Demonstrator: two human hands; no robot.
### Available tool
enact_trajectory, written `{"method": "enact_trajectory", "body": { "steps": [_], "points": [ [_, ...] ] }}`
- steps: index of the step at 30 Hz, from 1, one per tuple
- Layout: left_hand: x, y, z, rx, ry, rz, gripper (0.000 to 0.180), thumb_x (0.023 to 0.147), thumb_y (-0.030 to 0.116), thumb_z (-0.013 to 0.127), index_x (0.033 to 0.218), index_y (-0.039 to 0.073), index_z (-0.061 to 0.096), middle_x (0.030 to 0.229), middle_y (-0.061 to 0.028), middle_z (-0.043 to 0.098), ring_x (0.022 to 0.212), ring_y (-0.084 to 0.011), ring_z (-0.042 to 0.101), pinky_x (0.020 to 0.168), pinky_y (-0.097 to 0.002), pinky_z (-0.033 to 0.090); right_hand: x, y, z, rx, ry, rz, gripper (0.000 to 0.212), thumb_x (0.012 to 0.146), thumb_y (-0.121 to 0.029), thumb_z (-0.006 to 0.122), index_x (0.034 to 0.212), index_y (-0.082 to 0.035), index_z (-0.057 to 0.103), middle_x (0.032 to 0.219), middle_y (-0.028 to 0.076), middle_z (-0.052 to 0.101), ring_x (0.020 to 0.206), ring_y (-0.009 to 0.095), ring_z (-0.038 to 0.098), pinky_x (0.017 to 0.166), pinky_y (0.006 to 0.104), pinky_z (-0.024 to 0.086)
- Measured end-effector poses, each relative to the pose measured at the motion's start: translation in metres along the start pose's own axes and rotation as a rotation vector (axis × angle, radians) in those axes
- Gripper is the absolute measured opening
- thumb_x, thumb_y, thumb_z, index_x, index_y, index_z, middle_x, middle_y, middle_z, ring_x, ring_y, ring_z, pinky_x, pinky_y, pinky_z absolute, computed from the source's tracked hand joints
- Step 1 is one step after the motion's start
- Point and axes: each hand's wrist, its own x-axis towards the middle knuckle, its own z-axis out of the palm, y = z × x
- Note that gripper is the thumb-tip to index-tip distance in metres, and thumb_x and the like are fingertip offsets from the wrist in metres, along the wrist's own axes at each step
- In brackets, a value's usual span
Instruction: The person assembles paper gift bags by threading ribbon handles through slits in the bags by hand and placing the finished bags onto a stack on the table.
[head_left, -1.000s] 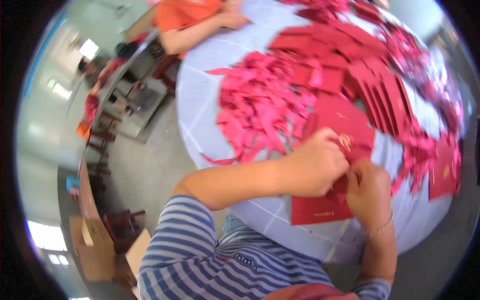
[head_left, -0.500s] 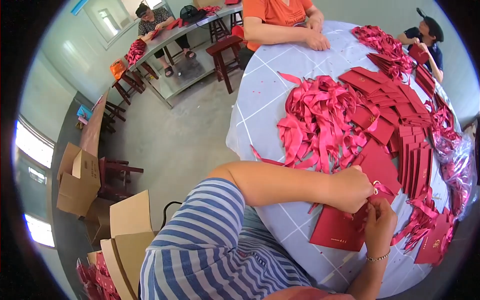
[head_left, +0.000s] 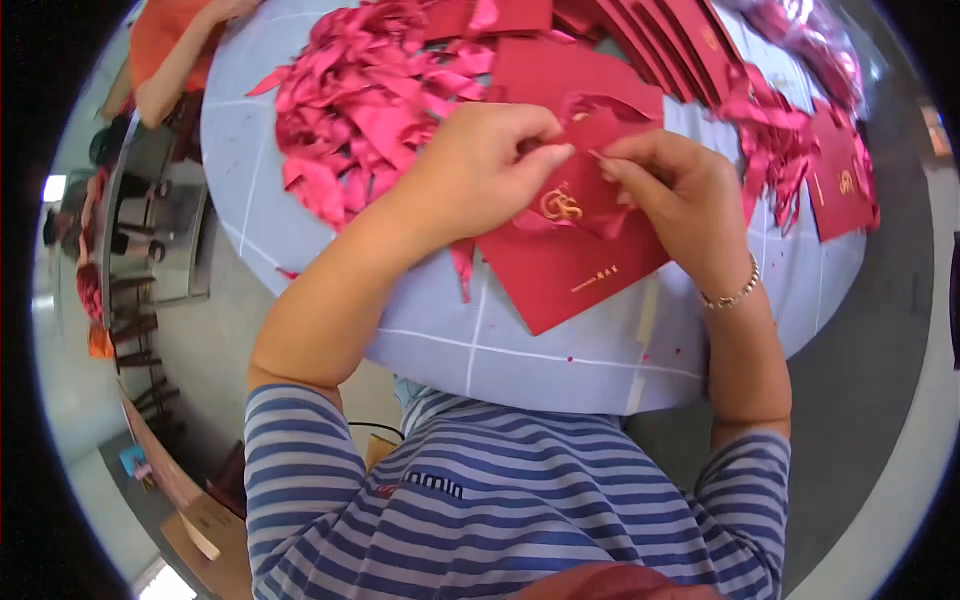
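Note:
In front of me a dark red paper bag [head_left: 545, 285] with a gold emblem lies flat and angled on the table. A pink ribbon [head_left: 592, 103] loops over its upper part. Above the bag my left hand [head_left: 505, 160] is closed, thumb pressed to the fingers at the ribbon. Close by on the right, my right hand [head_left: 685, 190] pinches a thin bit of ribbon between thumb and fingertips. The fingertips of the two hands are a small gap apart. They partly cover the bag's upper portion, and exactly how the ribbon runs there is hidden.
A heap of pink ribbons [head_left: 350, 110] lies left of the bag on the cloth-covered round table [head_left: 425, 345]. Stacked red bags [head_left: 660, 45] stand behind. Another red bag [head_left: 835, 185] with ribbons [head_left: 775, 150] lies at the right edge. Someone's orange sleeve [head_left: 165, 45] shows far left.
My view has turned to the right and come down over the bag, so the far people mostly drop out. My hands have moved from being crowded together to slightly apart above the bag.

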Motion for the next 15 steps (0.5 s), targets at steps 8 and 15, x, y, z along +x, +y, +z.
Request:
{"method": "enact_trajectory", "body": {
  "steps": [8,15],
  "points": [
    [0.000,0.006,0.002,0.085,-0.070,-0.012,0.014,0.091,0.012,0.065,0.091,-0.002,0.063,0.071,-0.0017,0.059,0.067,-0.0059,0.050,0.061,-0.0247,0.043,-0.007,0.006,0.007,-0.182,0.054,-0.212,0.008,0.087,-0.004,0.069,0.093,0.001,0.069,0.075,0.007,0.069,0.065,0.009,0.063,0.059,0.0237,0.048],
    [-0.001,0.013,0.006,0.205,-0.008,0.209,0.011,0.086,0.009,0.067,0.089,-0.001,0.064,0.080,-0.0141,0.064,0.075,-0.0290,0.061,0.071,-0.0344,0.048,-0.009,-0.002,0.011,-0.218,0.123,-0.256,0.004,0.083,-0.006,0.066,0.085,-0.002,0.066,0.075,0.017,0.065,0.068,0.035,0.065,0.060,0.0391,0.051]
  ]
}}
